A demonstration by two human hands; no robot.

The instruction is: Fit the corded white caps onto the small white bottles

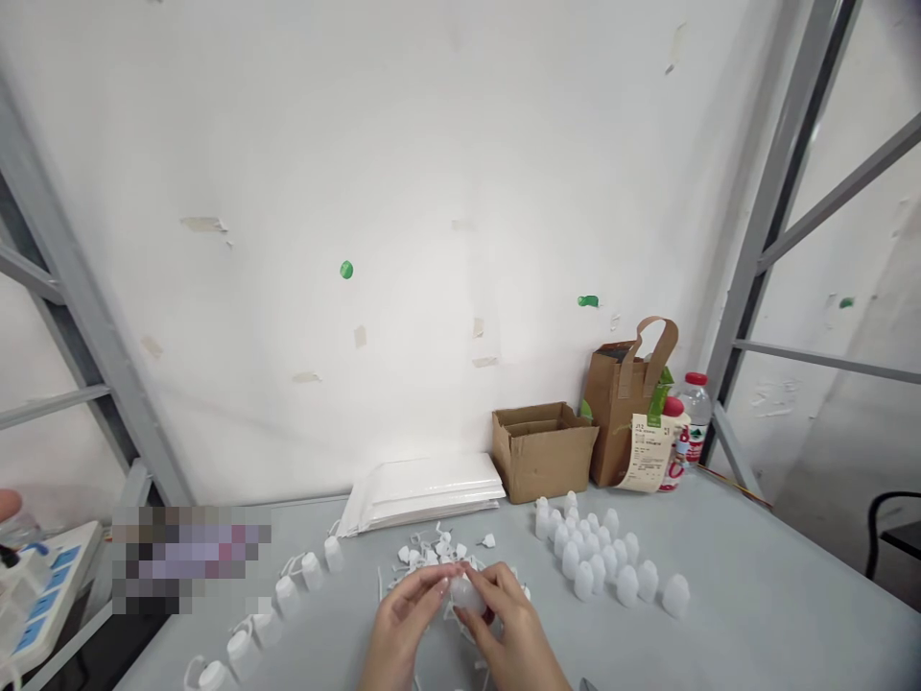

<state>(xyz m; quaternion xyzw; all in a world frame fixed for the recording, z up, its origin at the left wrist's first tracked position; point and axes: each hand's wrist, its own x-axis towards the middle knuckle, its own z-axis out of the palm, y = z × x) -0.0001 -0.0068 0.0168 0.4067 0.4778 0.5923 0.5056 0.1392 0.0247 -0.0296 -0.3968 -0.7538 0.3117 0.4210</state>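
Observation:
Low in the middle of the view, my left hand (407, 614) and my right hand (507, 614) meet around one small translucent white bottle (467, 593), fingers of both pinched on it. Just beyond them lies a heap of small white caps with loops (432, 553). To the right stands a cluster of several open white bottles (597, 557). A curved row of several capped bottles (288, 593) runs along the left of the grey table (755, 595).
A stack of white bags (424, 491) lies against the wall. Beside it sit an open cardboard box (541, 449), a brown paper bag (627, 403) and two drink bottles (692, 422). A white power strip (43, 595) sits at far left. Grey shelf posts frame both sides.

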